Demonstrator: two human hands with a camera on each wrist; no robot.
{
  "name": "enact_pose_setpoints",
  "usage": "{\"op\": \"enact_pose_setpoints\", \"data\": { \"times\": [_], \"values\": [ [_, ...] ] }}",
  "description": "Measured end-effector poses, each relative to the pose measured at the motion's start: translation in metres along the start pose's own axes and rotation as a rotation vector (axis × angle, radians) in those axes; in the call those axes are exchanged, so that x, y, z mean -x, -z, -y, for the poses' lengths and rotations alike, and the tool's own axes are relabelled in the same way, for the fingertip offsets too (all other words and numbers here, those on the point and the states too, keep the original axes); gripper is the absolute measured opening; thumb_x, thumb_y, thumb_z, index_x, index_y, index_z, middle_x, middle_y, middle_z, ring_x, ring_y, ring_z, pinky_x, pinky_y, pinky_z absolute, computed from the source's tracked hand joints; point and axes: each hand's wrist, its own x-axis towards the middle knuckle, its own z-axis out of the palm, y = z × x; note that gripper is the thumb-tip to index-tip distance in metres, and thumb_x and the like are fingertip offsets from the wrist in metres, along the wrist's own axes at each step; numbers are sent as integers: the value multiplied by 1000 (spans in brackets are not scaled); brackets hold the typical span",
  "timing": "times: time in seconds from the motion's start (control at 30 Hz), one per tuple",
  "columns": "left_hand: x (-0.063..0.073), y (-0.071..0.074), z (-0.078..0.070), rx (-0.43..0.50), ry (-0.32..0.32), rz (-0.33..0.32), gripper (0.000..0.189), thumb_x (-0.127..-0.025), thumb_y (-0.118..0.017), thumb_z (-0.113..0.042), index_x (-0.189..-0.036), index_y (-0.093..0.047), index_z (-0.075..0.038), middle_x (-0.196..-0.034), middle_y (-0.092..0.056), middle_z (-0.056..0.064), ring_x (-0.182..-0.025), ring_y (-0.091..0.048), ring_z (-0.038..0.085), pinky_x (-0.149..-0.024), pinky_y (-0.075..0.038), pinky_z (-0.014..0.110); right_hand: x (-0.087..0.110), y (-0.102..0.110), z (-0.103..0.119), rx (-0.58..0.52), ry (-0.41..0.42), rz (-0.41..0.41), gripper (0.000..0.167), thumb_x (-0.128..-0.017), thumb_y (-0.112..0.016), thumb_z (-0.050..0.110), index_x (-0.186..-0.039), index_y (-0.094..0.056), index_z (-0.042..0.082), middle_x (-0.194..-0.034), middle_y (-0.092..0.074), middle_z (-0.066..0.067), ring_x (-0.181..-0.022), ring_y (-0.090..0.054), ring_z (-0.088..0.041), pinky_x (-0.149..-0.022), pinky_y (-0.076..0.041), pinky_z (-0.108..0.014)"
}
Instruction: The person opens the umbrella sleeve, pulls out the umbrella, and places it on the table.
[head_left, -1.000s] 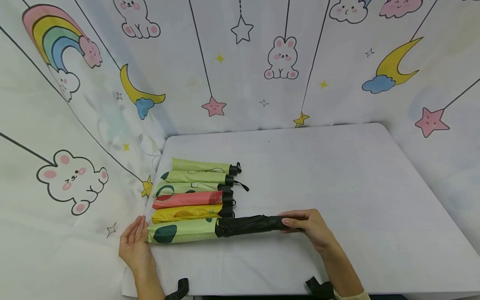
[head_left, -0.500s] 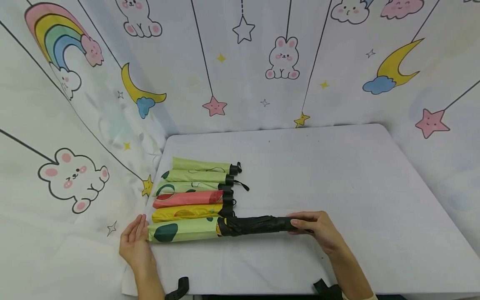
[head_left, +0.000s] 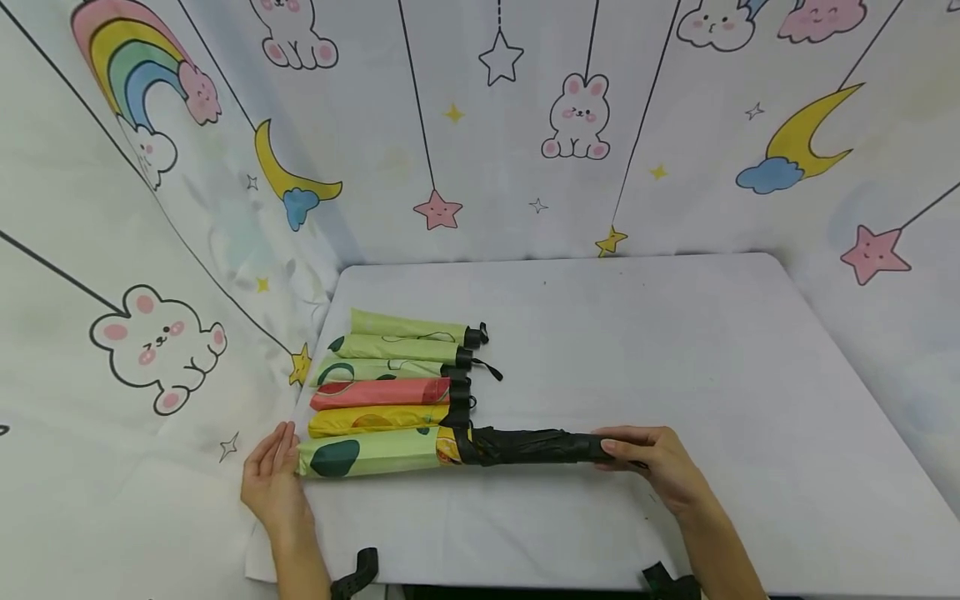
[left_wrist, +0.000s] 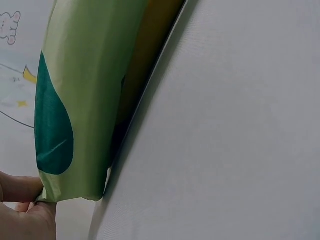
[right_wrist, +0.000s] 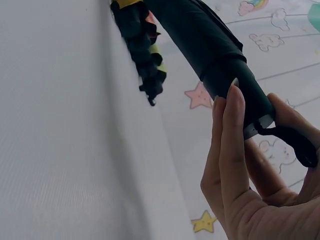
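Observation:
A folded umbrella (head_left: 536, 447) lies across the front of the table, its black part sticking out of a light green sleeve (head_left: 382, 454) with a dark green patch. A yellow-orange band shows at the sleeve's mouth. At the sleeve's left end is my left hand (head_left: 276, 492); in the left wrist view, thumb and finger pinch its corner. My right hand (head_left: 660, 467) holds the black handle (right_wrist: 240, 90) by its end, where a wrist strap (right_wrist: 290, 142) hangs. The umbrella's remaining length is hidden inside the sleeve.
Just behind lies a row of sleeved umbrellas: a yellow one (head_left: 378, 420), a red one (head_left: 381, 393) and several light green ones (head_left: 397, 347), black ends to the right. White cloth covers the table (head_left: 645, 333). A patterned curtain (head_left: 510, 167) stands behind and at the sides.
My right hand has moved right with the handle, drawing more of the umbrella from the sleeve; the yellow-orange band has come into sight. My left hand stays at the sleeve's end.

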Motion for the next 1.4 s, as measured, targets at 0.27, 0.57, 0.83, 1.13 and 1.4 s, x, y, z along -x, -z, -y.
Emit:
{"op": "enact_pose_setpoints", "data": {
  "times": [0.27, 0.57, 0.83, 1.13, 1.4],
  "values": [
    [0, -1, 0, -6, 3, 5, 38, -96, -63, 13, -133, -59, 7, -137, -63, 22, -125, -67, 25, -98, -54, 26, 6, 12, -4, 19, -14, -23, 34, -99, -68, 3, -127, -66, -15, -120, -74, -12, -100, -76, -34, -92, -62, -42],
    [1, -2, 1, -25, 18, 6, 38, -97, -62, 13, -134, -59, 5, -140, -61, 22, -128, -66, 26, -100, -53, 26, 12, 32, -15, 8, -17, -5, 36, -101, -64, 1, -129, -61, -20, -121, -75, -9, -104, -75, -29, -92, -61, -44],
    [2, -1, 1, -30, -1, -4, 38, -96, -63, 14, -133, -60, 7, -137, -63, 23, -125, -68, 25, -99, -54, 26, 14, 47, -17, 19, -24, 30, 35, -104, -60, 1, -132, -59, -20, -122, -75, -7, -106, -75, -26, -93, -61, -42],
    [3, 1, 0, -26, -5, -3, 38, -97, -63, 12, -135, -58, 7, -137, -64, 22, -125, -68, 26, -99, -54, 27, 9, 48, -19, 208, -63, -74, 41, -100, -71, 14, -133, -66, -9, -124, -75, -7, -106, -76, -25, -94, -59, -28],
    [7, -2, -2, -62, -15, 13, 37, -98, -63, 12, -134, -58, 8, -138, -63, 24, -125, -67, 26, -100, -53, 29, 14, 44, -17, 404, -75, -134, 46, -96, -78, 26, -132, -69, -1, -131, -69, -21, -103, -76, -19, -89, -60, -23]
  ]
}}
